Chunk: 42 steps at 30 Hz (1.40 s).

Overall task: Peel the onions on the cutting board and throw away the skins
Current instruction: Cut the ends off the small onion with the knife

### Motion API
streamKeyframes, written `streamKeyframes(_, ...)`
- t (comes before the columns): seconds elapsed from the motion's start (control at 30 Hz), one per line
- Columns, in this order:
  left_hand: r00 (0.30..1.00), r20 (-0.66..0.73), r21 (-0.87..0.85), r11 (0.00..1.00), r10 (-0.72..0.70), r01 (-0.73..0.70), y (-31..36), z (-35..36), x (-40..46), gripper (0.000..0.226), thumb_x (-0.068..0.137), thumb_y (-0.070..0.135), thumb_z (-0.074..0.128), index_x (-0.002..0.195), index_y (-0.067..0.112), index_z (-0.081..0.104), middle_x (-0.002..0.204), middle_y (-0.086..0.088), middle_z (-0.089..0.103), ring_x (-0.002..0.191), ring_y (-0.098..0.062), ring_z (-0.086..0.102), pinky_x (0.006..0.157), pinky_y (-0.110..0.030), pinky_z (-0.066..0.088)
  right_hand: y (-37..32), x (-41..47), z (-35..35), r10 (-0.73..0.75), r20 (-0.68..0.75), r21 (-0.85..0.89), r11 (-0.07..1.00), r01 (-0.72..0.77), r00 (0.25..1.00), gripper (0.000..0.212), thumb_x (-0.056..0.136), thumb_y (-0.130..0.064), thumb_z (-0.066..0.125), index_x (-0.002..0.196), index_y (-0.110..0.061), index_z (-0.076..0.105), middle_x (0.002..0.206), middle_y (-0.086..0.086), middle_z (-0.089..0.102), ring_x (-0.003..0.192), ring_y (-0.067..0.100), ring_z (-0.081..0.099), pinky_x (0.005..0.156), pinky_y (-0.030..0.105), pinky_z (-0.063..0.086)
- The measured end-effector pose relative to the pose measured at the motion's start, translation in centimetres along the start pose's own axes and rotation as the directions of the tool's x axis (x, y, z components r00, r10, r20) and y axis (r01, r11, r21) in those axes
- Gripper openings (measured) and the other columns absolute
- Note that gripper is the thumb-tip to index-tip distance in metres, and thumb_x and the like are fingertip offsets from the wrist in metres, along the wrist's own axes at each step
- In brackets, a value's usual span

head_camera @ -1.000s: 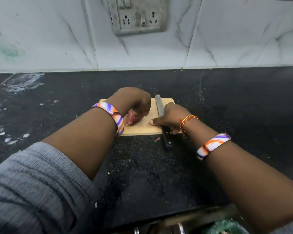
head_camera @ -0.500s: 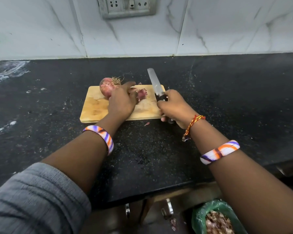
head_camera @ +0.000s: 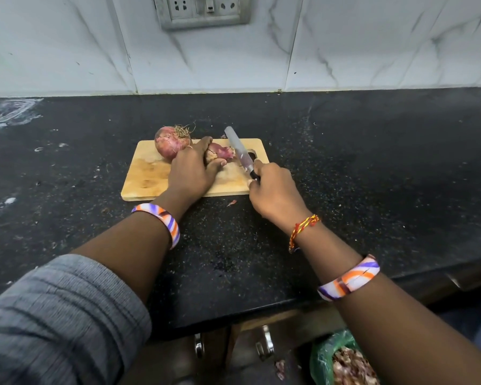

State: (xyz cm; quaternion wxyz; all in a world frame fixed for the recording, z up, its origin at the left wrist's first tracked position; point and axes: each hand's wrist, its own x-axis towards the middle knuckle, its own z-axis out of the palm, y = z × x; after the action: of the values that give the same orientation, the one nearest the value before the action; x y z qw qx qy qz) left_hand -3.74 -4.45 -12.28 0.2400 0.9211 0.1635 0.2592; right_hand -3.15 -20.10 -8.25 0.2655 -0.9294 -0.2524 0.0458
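Observation:
A wooden cutting board (head_camera: 147, 176) lies on the black counter. On its far edge sits a whole red onion (head_camera: 169, 143) with dry roots on top. Beside it, a smaller onion (head_camera: 220, 151) with loose papery skin is held between the thumb and fingers of my left hand (head_camera: 193, 169). My right hand (head_camera: 274, 191) grips the black handle of a knife (head_camera: 239, 151). The blade points away from me, lying just right of the smaller onion.
A green bag (head_camera: 345, 359) holding onion skins stands on the floor at the lower right, below the counter edge. A small skin scrap (head_camera: 232, 202) lies on the counter (head_camera: 372, 168) by the board. A tiled wall with a socket plate (head_camera: 202, 9) rises behind.
The view has pulled back and the whole onion has come into sight. My left hand moved from the board's near side onto the smaller onion. My right hand raised the knife and brought its blade beside that onion.

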Motion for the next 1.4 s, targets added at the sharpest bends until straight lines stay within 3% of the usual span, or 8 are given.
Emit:
streamKeyframes(0.23,1.000,0.003,-0.010,1.000,0.024,-0.024,-0.1,0.4,0.3,0.052,0.087,0.028,0.061,0.131,0.005,0.046,0.103,-0.022,0.065,0.095,-0.038,0.058,0.080,-0.040,0.046,-0.5,-0.6,0.0,-0.053,0.025,-0.119,0.991,0.056,0.998,0.048,0.095,-0.010,0.043,0.142,-0.011,0.034,0.121,0.020,0.054,0.113,0.039,0.052,0.087,0.042,0.044)
streamKeyframes(0.37,0.999,0.005,0.006,0.999,0.054,-0.054,-0.3,0.5,0.4,0.048,0.087,0.024,0.060,0.128,0.004,0.047,0.099,-0.023,0.065,0.090,-0.039,0.058,0.074,-0.038,0.044,-0.9,-0.3,-0.4,-0.072,0.040,-0.194,0.978,0.078,0.997,0.047,0.094,-0.008,0.041,0.141,-0.011,0.034,0.123,0.018,0.053,0.114,0.038,0.051,0.088,0.043,0.043)
streamKeyframes(0.57,0.999,0.002,-0.009,0.999,0.049,-0.049,-0.5,0.8,0.7,0.046,0.087,0.022,0.060,0.127,0.003,0.048,0.101,-0.024,0.064,0.091,-0.041,0.057,0.074,-0.039,0.044,-0.6,-1.3,-0.8,-0.082,0.036,-0.167,0.982,0.087,0.996,0.046,0.095,-0.009,0.043,0.140,-0.013,0.037,0.120,0.017,0.055,0.110,0.037,0.054,0.088,0.044,0.045)
streamKeyframes(0.77,0.997,-0.014,0.000,0.997,0.076,-0.076,-0.5,0.8,0.5,0.044,0.087,0.018,0.059,0.126,0.002,0.047,0.101,-0.025,0.063,0.091,-0.041,0.057,0.073,-0.038,0.042,-1.9,-0.4,-0.4,-0.068,0.029,-0.286,0.955,0.073,0.997,0.050,0.092,-0.004,0.042,0.141,-0.011,0.034,0.126,0.016,0.051,0.115,0.036,0.051,0.088,0.042,0.044)
streamKeyframes(1.0,1.000,0.004,0.004,1.000,0.024,-0.024,-0.3,1.0,0.5,0.048,0.090,0.018,0.055,0.133,0.004,0.040,0.107,-0.026,0.061,0.097,-0.040,0.056,0.081,-0.041,0.045,-1.3,-2.8,-0.3,-0.068,0.082,-0.349,0.933,0.093,0.994,0.063,0.092,-0.005,0.046,0.148,-0.011,0.018,0.124,0.015,0.050,0.115,0.034,0.051,0.088,0.041,0.044)
streamKeyframes(1.2,0.994,-0.026,-0.014,0.995,0.103,-0.103,0.3,0.6,-0.1,0.047,0.087,0.010,0.057,0.131,0.001,0.045,0.104,-0.029,0.062,0.094,-0.043,0.057,0.076,-0.041,0.044,-3.4,-0.1,-0.1,-0.083,0.097,-0.333,0.937,0.111,0.992,0.039,0.093,-0.005,0.046,0.131,-0.006,0.043,0.126,0.014,0.049,0.115,0.031,0.052,0.089,0.037,0.044)
streamKeyframes(1.33,0.999,-0.047,-0.032,0.999,0.004,-0.005,-0.3,0.9,0.5,0.047,0.089,0.019,0.058,0.131,0.003,0.045,0.091,-0.023,0.064,0.085,-0.038,0.059,0.073,-0.038,0.045,-1.5,-3.1,0.9,-0.050,0.158,-0.388,0.915,0.109,0.986,0.063,0.092,-0.002,0.046,0.147,-0.005,0.016,0.124,0.015,0.049,0.112,0.032,0.053,0.086,0.039,0.045)
streamKeyframes(1.4,0.999,-0.039,-0.044,0.999,-0.004,0.003,-0.5,1.0,0.6,0.046,0.088,0.021,0.059,0.130,0.005,0.046,0.088,-0.021,0.064,0.083,-0.036,0.059,0.073,-0.038,0.046,-1.5,-3.0,1.1,-0.044,0.152,-0.405,0.909,0.103,0.987,0.065,0.091,-0.002,0.046,0.148,-0.004,0.014,0.124,0.015,0.049,0.112,0.033,0.054,0.085,0.039,0.046)
